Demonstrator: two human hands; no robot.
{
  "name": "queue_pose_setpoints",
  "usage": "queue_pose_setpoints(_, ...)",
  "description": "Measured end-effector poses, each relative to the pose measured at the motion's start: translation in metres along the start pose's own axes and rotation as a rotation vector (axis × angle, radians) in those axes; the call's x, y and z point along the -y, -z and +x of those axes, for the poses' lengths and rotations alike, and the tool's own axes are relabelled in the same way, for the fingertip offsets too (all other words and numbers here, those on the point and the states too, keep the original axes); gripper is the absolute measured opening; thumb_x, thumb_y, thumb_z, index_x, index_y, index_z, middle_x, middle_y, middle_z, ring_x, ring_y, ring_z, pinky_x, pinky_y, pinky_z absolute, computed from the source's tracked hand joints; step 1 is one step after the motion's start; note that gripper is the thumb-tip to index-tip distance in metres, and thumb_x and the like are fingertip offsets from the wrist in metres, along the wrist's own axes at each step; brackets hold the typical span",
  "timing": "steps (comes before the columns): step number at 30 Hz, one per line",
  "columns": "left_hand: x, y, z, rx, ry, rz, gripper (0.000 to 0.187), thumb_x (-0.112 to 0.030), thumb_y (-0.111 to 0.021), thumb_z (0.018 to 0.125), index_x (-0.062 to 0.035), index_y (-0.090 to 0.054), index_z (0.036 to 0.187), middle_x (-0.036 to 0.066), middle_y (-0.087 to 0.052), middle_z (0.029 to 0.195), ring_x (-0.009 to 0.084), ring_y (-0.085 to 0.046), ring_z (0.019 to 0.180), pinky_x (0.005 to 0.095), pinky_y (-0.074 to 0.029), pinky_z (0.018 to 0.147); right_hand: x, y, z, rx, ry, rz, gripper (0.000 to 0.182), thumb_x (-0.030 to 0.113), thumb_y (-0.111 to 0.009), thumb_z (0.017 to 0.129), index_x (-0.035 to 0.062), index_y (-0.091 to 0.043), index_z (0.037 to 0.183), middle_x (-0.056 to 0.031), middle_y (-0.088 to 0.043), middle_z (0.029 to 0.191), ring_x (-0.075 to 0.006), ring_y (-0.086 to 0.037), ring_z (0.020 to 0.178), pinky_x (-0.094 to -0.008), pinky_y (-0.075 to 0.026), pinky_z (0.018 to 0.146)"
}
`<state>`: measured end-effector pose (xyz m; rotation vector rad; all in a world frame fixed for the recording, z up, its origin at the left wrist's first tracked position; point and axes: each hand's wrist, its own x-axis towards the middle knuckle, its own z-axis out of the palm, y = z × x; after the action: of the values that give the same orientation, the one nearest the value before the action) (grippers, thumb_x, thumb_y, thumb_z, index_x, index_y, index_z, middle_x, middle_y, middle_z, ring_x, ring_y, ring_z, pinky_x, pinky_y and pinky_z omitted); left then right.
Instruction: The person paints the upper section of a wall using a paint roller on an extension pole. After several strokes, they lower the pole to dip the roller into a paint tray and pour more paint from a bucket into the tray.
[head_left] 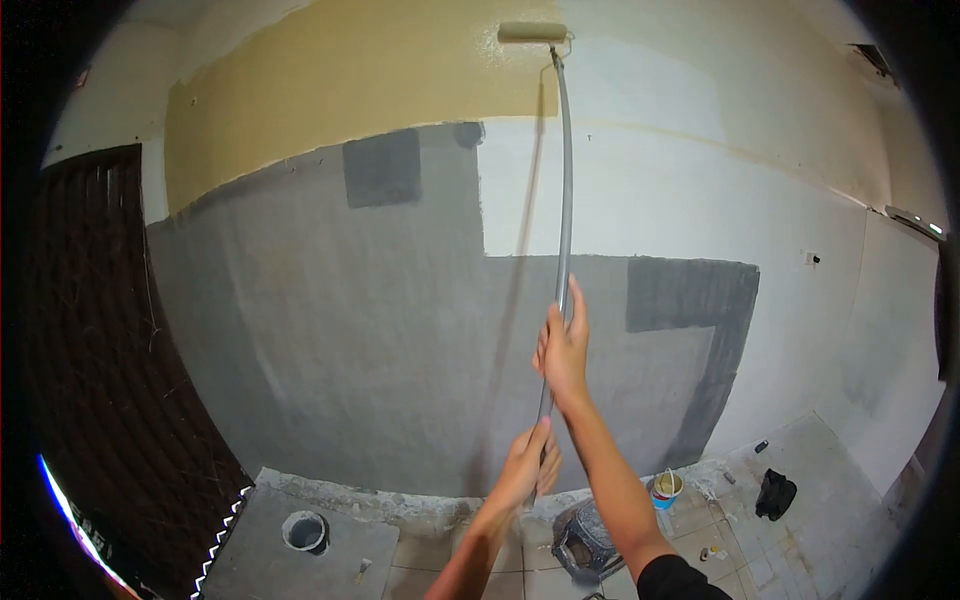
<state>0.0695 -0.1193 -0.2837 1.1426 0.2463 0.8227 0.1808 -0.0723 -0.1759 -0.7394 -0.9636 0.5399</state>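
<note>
Paint roller (531,33) sits at the top centre of the frame, its sleeve level and apparently against the wall, near the ragged right edge of the tan paint (300,90). Its long grey pole (567,180) runs down, bowing slightly, to the person's two hands. The right hand (567,350) is the upper one, wrapped around the pole with a finger pointing up along it; the left hand (528,462) is closed around the pole lower down, near the bottom centre.

Good rolling here calls for light, even pressure along the whole sleeve, with strokes overlapping the wet edge. The upper hand steers while the lower one pushes and pulls. Too much force would likely flex the pole and leave ridges, and the lower border with the grey paint (350,330) asks for slower, shorter passes.

Underfoot things could hinder a sideways step: a paint-smeared grey stool-like object (588,545) and a small paint can (667,488) stand at the lower right of centre, with a black bag (776,495) farther right. A round bucket (304,532) and a brush (362,570) are at the lower left. A wall socket (810,258) sits at the right.
</note>
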Motion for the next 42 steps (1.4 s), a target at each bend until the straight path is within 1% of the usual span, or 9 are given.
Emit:
queue_pose_setpoints(5,-0.088,-0.016,0.051,0.091,-0.07,-0.089,0.043,-0.048,-0.039,0.111,-0.0137,-0.04,0.085,-0.006,-0.027,0.05,0.0078,-0.026,0.036,0.0243,-0.025,0.032,0.044,-0.043,0.081,0.029,0.073,-0.031,0.057,0.024,-0.046,0.107,0.0176,-0.027,0.16,0.004,-0.037,0.064,-0.0062,-0.031,0.05,-0.0254,-0.028,0.043)
queue_pose_setpoints(11,-0.136,-0.002,0.106,0.174,-0.126,-0.094,0.044,-0.051,-0.041,0.11,-0.0136,-0.04,0.086,-0.006,-0.027,0.05,0.007,-0.027,0.036,0.023,-0.026,0.032,0.056,-0.073,0.148,-0.006,0.186,-0.112,0.055,0.022,-0.048,0.107,0.0119,-0.03,0.159,0.0027,-0.04,0.064,-0.0073,-0.033,0.048,-0.0274,-0.032,0.041)
queue_pose_setpoints(16,-0.098,0.017,0.106,0.127,-0.131,-0.137,0.045,-0.051,-0.041,0.11,-0.0132,-0.041,0.086,-0.006,-0.028,0.051,0.0079,-0.027,0.036,0.0243,-0.025,0.032,0.023,-0.067,0.134,-0.013,0.189,-0.235,0.057,0.021,-0.048,0.106,0.0108,-0.031,0.159,0.0028,-0.041,0.062,-0.0077,-0.034,0.048,-0.0281,-0.033,0.041)
queue_pose_setpoints(24,0.04,0.053,0.041,-0.034,0.002,-0.06,0.046,-0.048,-0.039,0.111,-0.0122,-0.04,0.082,-0.003,-0.031,0.049,0.0106,-0.029,0.034,0.027,-0.024,0.032,-0.057,-0.008,0.022,-0.053,0.026,-0.254,0.057,0.022,-0.049,0.108,0.0176,-0.029,0.161,0.0034,-0.044,0.065,-0.0051,-0.037,0.05,-0.0243,-0.034,0.042)
queue_pose_setpoints(28,0.146,0.094,-0.013,-0.192,0.005,0.11,0.047,-0.04,-0.04,0.112,-0.0114,-0.041,0.075,-0.004,-0.035,0.055,0.0089,-0.033,0.043,0.0288,-0.028,0.039,-0.126,0.025,-0.058,-0.088,-0.058,-0.334,0.057,0.02,-0.048,0.108,0.0166,-0.027,0.162,0.0042,-0.044,0.063,-0.005,-0.038,0.049,-0.0249,-0.035,0.043)
queue_pose_setpoints(32,0.181,0.106,-0.059,-0.272,-0.046,0.288,0.046,-0.036,-0.041,0.112,-0.0087,-0.045,0.075,-0.004,-0.041,0.061,0.0074,-0.039,0.052,0.0289,-0.032,0.047,-0.18,0.048,-0.125,-0.107,-0.123,-0.352,0.058,0.02,-0.047,0.109,0.0216,-0.023,0.162,0.0045,-0.042,0.065,-0.0042,-0.037,0.048,-0.0227,-0.034,0.041)
queue_pose_setpoints(37,0.194,0.112,-0.073,-0.281,-0.022,0.323,0.046,-0.035,-0.042,0.112,-0.0072,-0.048,0.076,-0.003,-0.044,0.064,0.0071,-0.041,0.057,0.0285,-0.034,0.051,-0.165,0.04,-0.124,-0.121,-0.153,-0.27,0.056,0.022,-0.046,0.11,0.0223,-0.023,0.162,0.0051,-0.041,0.065,-0.0035,-0.035,0.048,-0.0224,-0.032,0.041)
queue_pose_setpoints(39,0.158,0.102,-0.053,-0.259,-0.002,0.293,0.044,-0.033,-0.045,0.112,-0.0063,-0.05,0.078,-0.003,-0.046,0.066,0.0074,-0.042,0.06,0.0285,-0.036,0.055,-0.145,0.031,-0.097,-0.125,-0.151,-0.226,0.055,0.023,-0.045,0.111,0.0227,-0.024,0.161,0.0053,-0.04,0.064,-0.0034,-0.034,0.048,-0.0223,-0.031,0.04)
queue_pose_setpoints(42,0.087,0.081,-0.018,-0.166,-0.005,0.29,0.046,-0.038,-0.042,0.112,-0.0086,-0.047,0.077,-0.003,-0.041,0.06,0.0082,-0.038,0.05,0.0285,-0.032,0.046,-0.105,0.013,-0.046,-0.115,-0.081,-0.17,0.054,0.023,-0.045,0.11,0.022,-0.026,0.16,0.0051,-0.041,0.063,-0.0034,-0.035,0.047,-0.0221,-0.03,0.04)
